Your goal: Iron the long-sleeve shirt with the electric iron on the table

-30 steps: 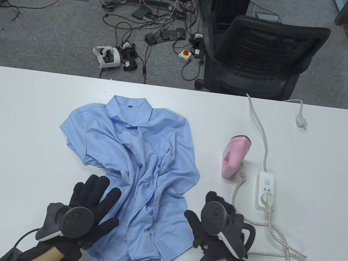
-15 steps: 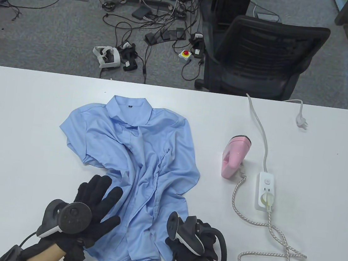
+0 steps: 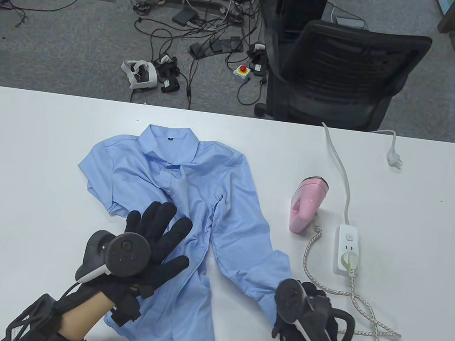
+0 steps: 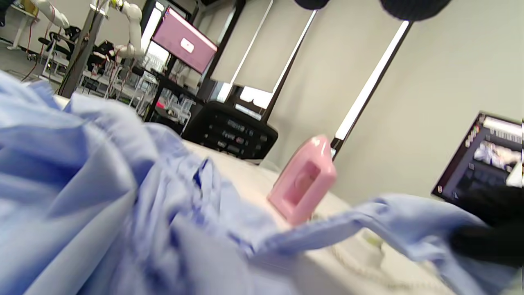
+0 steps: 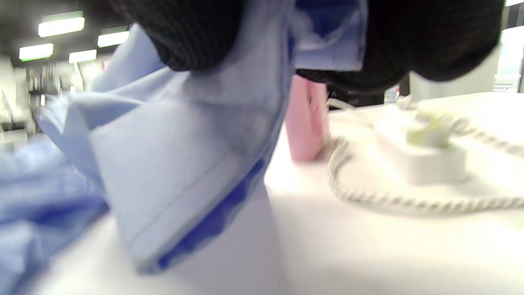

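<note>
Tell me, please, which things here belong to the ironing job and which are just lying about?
For the job: blue shirt, pink iron, power strip, left hand, right hand.
Lying about: office chair, headset, loose floor cables.

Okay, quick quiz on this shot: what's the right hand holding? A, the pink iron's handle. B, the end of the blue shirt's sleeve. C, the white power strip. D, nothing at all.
B: the right hand grips the cuff end of the shirt sleeve, drawn out toward the table's right; the right wrist view shows its fingers closed over blue fabric, while the iron stands apart, untouched.
</note>
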A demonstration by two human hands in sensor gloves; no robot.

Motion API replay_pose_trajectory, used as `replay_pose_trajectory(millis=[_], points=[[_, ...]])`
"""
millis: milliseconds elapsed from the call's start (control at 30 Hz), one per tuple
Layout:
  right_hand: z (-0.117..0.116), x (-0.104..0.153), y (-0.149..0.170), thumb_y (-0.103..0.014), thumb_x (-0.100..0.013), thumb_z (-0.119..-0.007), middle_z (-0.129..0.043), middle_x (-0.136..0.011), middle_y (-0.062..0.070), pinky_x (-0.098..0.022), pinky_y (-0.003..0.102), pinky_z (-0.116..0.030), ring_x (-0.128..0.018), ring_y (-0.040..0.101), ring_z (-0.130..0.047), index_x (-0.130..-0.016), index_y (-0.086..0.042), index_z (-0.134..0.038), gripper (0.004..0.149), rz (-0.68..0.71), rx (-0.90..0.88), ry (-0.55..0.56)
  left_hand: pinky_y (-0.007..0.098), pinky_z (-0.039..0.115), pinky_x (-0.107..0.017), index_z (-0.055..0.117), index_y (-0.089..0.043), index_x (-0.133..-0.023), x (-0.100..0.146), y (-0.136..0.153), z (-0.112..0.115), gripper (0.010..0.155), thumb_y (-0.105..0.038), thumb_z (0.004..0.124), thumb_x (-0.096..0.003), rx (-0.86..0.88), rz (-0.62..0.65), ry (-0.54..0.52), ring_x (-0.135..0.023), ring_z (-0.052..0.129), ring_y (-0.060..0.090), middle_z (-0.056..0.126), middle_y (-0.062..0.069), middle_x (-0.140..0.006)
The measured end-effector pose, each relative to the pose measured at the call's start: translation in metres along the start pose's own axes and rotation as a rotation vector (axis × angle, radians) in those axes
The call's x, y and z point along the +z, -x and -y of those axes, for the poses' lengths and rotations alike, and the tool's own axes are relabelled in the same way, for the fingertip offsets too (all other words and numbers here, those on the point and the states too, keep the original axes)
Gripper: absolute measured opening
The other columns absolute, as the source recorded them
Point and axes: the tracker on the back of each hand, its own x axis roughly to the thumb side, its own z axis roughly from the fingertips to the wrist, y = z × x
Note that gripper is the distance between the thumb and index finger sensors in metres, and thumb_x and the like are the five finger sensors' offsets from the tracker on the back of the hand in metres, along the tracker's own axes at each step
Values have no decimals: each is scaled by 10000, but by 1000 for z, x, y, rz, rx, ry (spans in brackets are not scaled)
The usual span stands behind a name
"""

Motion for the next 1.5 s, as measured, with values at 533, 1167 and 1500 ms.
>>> replay_pose_trajectory(millis=[533,1167,1500], points=[[19,32,72,-422,-358,-749,-789,-688,93,-361,407,-824,-525,306,-882,-761,-129,-747,498,-23,-211,106,631,55,-733,234,-443,-1078,-145,19,84,709,-691,557,-498,-210,-338,345,-1115,42,251,52,-38,-1209],[-11,11,40,-419,-356,-747,-784,-698,93,-374,418,-818,-540,313,-876,-764,-133,-745,498,-22,-49,29,626,101,-727,117,-547,-999,-77,124,95,652,-698,505,-497,-485,-604,625,-1106,147,305,61,-40,-1192],[-22,-28,-62,-427,-353,-745,-784,-712,79,-394,422,-811,-558,310,-874,-767,-154,-747,496,236,155,-59,650,121,-720,123,-519,-1019,71,194,38,667,-700,509,-506,-343,-950,514,-1099,129,345,44,-5,-1197]])
